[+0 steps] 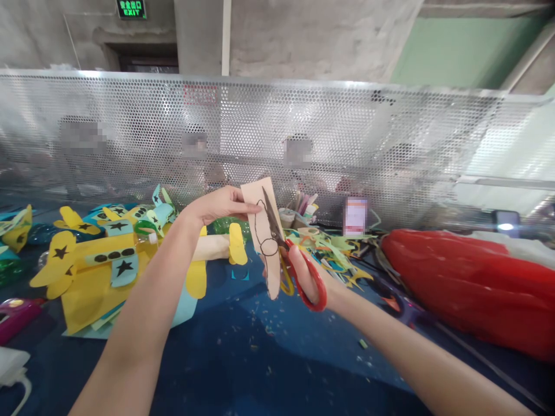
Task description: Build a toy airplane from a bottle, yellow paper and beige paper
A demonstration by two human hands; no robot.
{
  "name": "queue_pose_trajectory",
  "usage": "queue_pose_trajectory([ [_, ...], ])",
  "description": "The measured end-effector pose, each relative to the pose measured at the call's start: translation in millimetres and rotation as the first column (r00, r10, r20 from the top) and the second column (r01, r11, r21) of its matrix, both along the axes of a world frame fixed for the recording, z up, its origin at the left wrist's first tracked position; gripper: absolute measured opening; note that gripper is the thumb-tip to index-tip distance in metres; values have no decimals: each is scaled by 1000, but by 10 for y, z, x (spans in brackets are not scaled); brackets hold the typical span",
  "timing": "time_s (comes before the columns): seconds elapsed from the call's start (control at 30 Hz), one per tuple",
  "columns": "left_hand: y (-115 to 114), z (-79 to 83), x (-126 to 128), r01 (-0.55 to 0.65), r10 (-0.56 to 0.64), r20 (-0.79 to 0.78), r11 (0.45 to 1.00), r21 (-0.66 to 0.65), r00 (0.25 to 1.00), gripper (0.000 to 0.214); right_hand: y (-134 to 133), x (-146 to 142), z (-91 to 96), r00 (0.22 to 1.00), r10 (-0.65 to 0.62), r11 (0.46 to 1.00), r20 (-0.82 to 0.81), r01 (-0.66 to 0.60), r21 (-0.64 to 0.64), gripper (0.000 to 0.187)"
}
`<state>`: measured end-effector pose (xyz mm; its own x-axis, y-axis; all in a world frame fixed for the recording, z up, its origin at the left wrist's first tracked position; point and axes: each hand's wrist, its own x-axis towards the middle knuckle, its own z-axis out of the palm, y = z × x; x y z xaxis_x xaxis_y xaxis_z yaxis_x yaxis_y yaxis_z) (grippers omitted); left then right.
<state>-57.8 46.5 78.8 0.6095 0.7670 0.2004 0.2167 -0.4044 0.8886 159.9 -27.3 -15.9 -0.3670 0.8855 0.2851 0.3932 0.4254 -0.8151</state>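
Note:
My left hand [225, 205] pinches the top left edge of a pale paper piece [260, 228] between thumb and fingers. A dark outline of rounded lobes is drawn on the paper, and its lower end is cut to a rounded tip. My right hand [302, 274] grips a pair of scissors [313, 283] with red handles, its fingers through the loops. The dark blades point up and lie across the right side of the paper, beside the drawn line. Part of a yellow loop shows beneath the scissors.
Yellow and blue paper cut-outs [124, 268] with black stars lie at the left. Paper scraps [338, 254] are heaped behind my right hand. A red plastic bag [468, 283] lies at the right, and a perforated metal screen [260, 115] borders the blue table [260, 370].

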Motion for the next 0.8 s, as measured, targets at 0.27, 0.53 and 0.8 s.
queue_pose_trajectory([
  [0.27, -9, 7, -11, 26, -25, -38, 999, 23, 999, 20, 9, 1, -38, 999, -27, 999, -31, 26, -31, 74],
  [0.53, -40, 21, 4, 46, -45, -40, 999, 18, 998, 18, 59, 20, -96, 999, -42, 999, 0, 42, 8, 73],
  [0.8, -54, 35, 2, 45, -43, -46, 998, 39, 998, 20, 87, 25, -208, 996, 16, 1000, -82, -17, -12, 72],
])
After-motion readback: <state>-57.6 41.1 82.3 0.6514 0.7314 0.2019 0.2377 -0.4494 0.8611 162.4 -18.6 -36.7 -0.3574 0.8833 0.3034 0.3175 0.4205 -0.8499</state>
